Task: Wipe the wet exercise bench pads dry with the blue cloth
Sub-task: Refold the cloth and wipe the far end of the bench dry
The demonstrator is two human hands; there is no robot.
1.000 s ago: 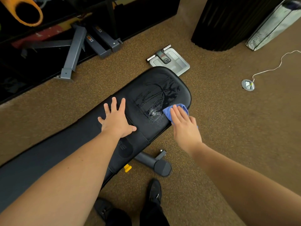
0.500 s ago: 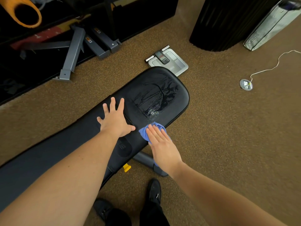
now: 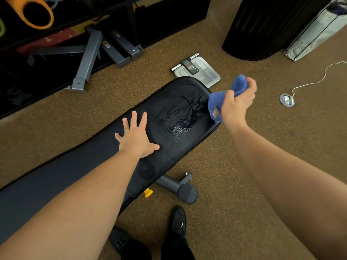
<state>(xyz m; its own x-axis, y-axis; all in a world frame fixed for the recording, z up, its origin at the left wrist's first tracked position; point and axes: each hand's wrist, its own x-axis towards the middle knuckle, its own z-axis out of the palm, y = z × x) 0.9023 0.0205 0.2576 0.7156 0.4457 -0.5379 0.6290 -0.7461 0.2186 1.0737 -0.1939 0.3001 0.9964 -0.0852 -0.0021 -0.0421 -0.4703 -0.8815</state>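
Both of my hands are over the black bench. My left hand lies flat on the pad with fingers spread wide, holding nothing, just beside the seam where the two pads meet. My right hand is raised off the pad at its right edge, fingers and thumb curled closed around the blue cloth, which bunches up above my thumb and hangs down past my palm over the pad's corner.

The seat pad beyond my left hand carries a glossy wet patch with streaks and small beads of water, lying between my two hands. The longer back pad runs under my left forearm toward the lower left.

Below the bench, a grey frame foot with a yellow knob rests on the brown carpet, near my dark shoes. Past the far end of the seat pad sits a bathroom scale, partly hidden by the pad.
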